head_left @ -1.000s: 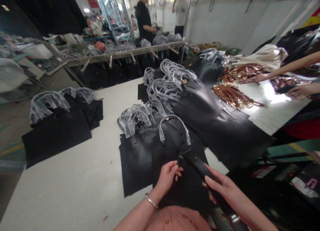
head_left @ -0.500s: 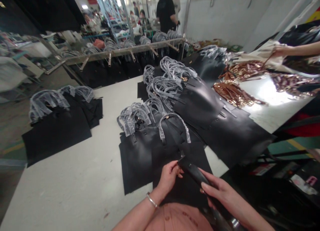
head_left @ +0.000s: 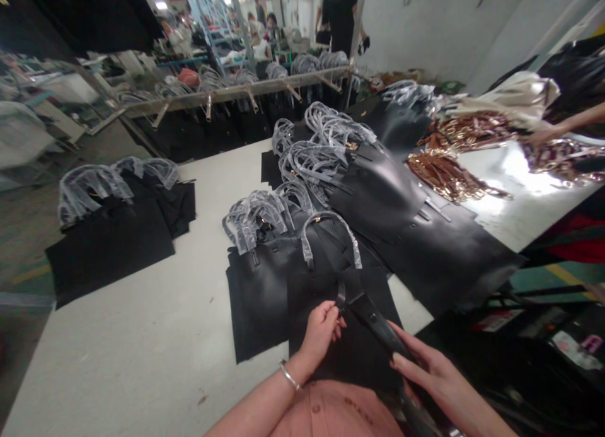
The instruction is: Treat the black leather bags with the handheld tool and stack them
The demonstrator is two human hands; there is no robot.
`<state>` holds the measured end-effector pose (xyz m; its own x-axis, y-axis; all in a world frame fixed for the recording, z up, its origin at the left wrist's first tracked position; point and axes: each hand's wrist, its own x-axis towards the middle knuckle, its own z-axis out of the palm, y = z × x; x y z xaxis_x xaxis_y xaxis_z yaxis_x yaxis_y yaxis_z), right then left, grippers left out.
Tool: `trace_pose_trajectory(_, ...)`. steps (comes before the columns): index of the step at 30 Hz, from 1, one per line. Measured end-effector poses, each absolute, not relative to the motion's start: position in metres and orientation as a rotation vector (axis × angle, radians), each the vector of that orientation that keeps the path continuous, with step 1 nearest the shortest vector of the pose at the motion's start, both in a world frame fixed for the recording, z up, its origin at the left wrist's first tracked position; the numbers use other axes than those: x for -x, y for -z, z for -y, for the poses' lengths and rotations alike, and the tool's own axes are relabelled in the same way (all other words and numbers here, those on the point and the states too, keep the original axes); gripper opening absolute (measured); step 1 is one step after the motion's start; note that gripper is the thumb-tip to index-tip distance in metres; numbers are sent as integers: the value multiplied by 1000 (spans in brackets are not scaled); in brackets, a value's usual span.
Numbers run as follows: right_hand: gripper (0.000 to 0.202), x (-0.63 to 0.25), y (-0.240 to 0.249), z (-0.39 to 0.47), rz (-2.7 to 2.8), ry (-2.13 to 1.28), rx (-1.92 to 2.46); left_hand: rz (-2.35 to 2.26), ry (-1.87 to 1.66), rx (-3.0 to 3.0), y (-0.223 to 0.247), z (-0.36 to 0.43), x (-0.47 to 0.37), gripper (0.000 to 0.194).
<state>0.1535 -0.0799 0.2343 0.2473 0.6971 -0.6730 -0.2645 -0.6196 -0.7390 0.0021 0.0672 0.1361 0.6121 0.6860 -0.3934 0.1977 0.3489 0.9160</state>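
Observation:
My left hand [head_left: 324, 328] pinches the end of a narrow black strap [head_left: 341, 292] above a flat black bag panel [head_left: 307, 298]. Wrapped round a long black tool [head_left: 375, 323], my right hand [head_left: 420, 361] is to the right; the tool's front end is close to the strap, a small gap from my left fingers. A handle in clear wrap [head_left: 331, 217] arches over the panel's top edge. Left of it lies a stack of black bag pieces [head_left: 259, 298] with wrapped handles.
More black bag pieces [head_left: 113, 244] lie on the white table [head_left: 142, 355] at left. A large pile [head_left: 378, 185] is behind, brown straps [head_left: 449, 175] at right. Another person's hand [head_left: 548, 134] is at far right. A metal rack [head_left: 231, 96] stands beyond.
The tool and my right hand have moved slightly right and down, away from my left fingers. The standing person in black has shifted right; the other person's hand at far right has lowered.

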Motion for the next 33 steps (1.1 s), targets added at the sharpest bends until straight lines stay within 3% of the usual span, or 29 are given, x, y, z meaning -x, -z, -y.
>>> trace_pose_trajectory(10,87,-144,-215,78,373,-1381,1738,-882,-329,-1056,-130,-68,2,30)
trace_pose_trajectory(14,50,-146,-196,67,556,-1196,1943,-760,-238,-830,-145,-56,-1,36)
trace_pose_trajectory(17,28,-148,-181,55,648,-1026,2028,-718,-226,-891,-153,-50,-4,31)
trace_pose_trajectory(33,24,-140,-157,36,656,-927,2016,-797,-192,-1199,-136,-45,-6,26)
